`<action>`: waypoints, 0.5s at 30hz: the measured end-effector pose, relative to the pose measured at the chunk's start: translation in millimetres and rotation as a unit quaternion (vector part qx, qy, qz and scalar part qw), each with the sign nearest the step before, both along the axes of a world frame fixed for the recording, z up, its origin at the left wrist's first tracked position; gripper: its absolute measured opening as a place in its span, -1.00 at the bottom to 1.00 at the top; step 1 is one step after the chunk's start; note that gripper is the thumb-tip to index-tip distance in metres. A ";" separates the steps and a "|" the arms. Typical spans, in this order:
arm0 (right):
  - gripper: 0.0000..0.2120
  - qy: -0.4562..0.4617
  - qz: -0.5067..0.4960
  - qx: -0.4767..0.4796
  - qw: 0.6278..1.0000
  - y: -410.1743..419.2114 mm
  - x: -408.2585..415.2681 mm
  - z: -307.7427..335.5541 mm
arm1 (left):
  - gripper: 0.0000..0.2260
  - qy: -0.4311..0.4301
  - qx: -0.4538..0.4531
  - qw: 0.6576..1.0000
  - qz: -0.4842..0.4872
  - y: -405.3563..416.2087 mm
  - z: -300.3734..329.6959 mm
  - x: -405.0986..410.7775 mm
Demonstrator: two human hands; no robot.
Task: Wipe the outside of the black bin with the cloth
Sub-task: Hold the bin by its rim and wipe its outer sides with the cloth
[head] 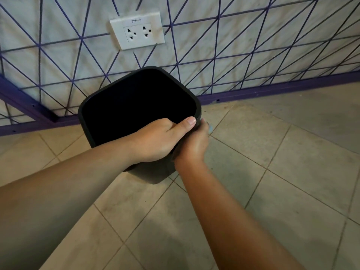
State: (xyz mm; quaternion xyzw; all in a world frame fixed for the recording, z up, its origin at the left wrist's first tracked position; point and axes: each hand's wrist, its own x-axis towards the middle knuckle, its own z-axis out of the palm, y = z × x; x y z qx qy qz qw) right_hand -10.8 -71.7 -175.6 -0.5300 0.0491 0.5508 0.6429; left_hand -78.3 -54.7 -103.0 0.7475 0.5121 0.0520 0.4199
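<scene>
The bin stands on the tiled floor close to the wall, below the socket. It is black, squarish with rounded corners, and its open mouth faces up toward the camera, the inside dark.

The left hand lies over the near rim of the bin, at the corner nearest the right hand. Its fingers curl over the rim and down inside, and its thumb stretches along the top of the rim toward that corner, so this hand grips the bin's edge. The forearm reaches in from the lower left across the bin's near side.

The right hand is just beside the left, on the outside of the bin at the same corner, pressed against the outer wall below the rim. Its back faces the camera and its fingers are turned away behind the corner, so I cannot tell how far they are curled. A small scrap of pale blue, seemingly the cloth, shows past the hand's far edge, against the bin's side; most of it is hidden, so whether the hand clutches it or only presses it flat cannot be made out.

A purple wire grid stands before the wall behind the bin.
</scene>
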 end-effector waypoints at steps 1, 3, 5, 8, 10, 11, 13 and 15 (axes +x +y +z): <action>-0.16 -0.014 0.001 0.016 1.000 -4.6 -6.8 0.7 | -0.40 -0.005 -0.010 1.000 0.004 -0.7 0.0 -0.2; 0.01 -0.029 -0.028 0.033 0.999 -6.1 -15.4 -8.8 | -0.43 -0.013 -0.007 1.000 0.014 -1.1 0.5 0.8; -0.05 -0.027 -0.042 0.014 0.999 2.7 -10.2 -20.3 | -0.40 -0.010 0.012 1.000 0.024 -0.3 -0.3 1.8; -0.02 -0.043 -0.007 0.016 0.999 5.8 -4.6 -18.7 | -0.45 -0.008 0.012 0.999 0.034 2.1 -2.5 1.4; 0.08 -0.060 0.016 0.037 0.997 -4.2 -11.2 -5.8 | -0.48 -0.018 0.010 0.999 0.038 2.3 -2.1 0.3; 0.06 -0.055 0.019 0.033 0.998 -7.8 -13.6 -2.8 | -0.48 -0.022 0.013 0.999 0.036 2.2 -1.8 -0.4; -0.06 -0.030 0.009 0.016 0.999 -4.2 -7.9 -7.5 | -0.50 -0.024 0.030 0.999 0.033 2.0 -2.2 0.4; -0.11 -0.029 0.021 0.015 0.999 2.5 -2.3 -10.4 | -0.52 -0.013 0.032 0.999 0.039 2.6 -3.2 1.6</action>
